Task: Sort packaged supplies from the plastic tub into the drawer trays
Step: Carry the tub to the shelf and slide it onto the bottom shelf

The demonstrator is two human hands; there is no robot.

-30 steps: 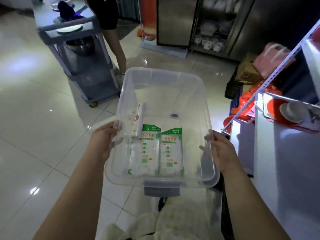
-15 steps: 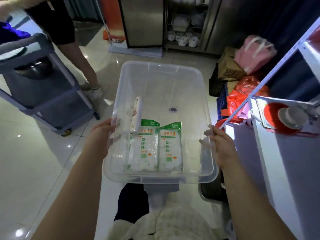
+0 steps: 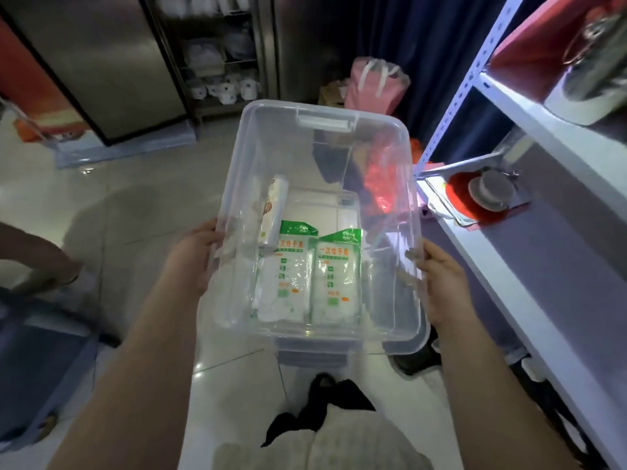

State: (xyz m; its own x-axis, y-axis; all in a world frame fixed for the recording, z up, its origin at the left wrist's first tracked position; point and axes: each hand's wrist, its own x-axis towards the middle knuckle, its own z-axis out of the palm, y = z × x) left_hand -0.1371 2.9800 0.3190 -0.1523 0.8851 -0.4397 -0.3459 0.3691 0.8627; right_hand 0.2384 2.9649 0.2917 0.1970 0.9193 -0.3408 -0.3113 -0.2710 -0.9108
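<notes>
A clear plastic tub (image 3: 325, 113) hangs in front of me above the tiled floor. My left hand (image 3: 195, 257) grips its left rim and my right hand (image 3: 437, 283) grips its right rim. Inside, near my end, lie two flat white packs with green tops, one on the left (image 3: 283, 283) and one on the right (image 3: 334, 283). A narrow white pack (image 3: 273, 212) leans against the tub's left wall. No drawer trays are in sight.
A white metal shelf unit (image 3: 529, 245) stands close on my right, with a red item and a round cap (image 3: 488, 193) on it. Pink and red bags (image 3: 375, 84) sit ahead by a dark curtain. A grey cart (image 3: 37, 361) and another person's leg (image 3: 30, 252) are at left.
I have turned to the right while carrying the tub: the cart and the other person slid off to the left, and the shelf unit now fills more of the right side.
</notes>
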